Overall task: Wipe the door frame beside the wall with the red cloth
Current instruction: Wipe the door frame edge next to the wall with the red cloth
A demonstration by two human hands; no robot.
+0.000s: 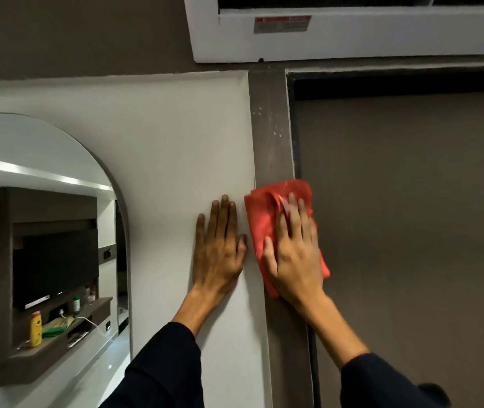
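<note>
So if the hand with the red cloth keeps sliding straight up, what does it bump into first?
Probably the pale specks on the door frame above the right hand and red cloth; much higher sits the air conditioner.

My two bare forearms, dark navy long sleeves (161,369) pushed back above the wrists, no rings, no watch, no gloves on either hand

White wall (161,128), arched mirror (43,178), air conditioner (352,39)

right hand (292,254) flat on red cloth (267,219) — pressed to door frame (270,128) | left hand (220,248) flat on wall (176,142)
</note>
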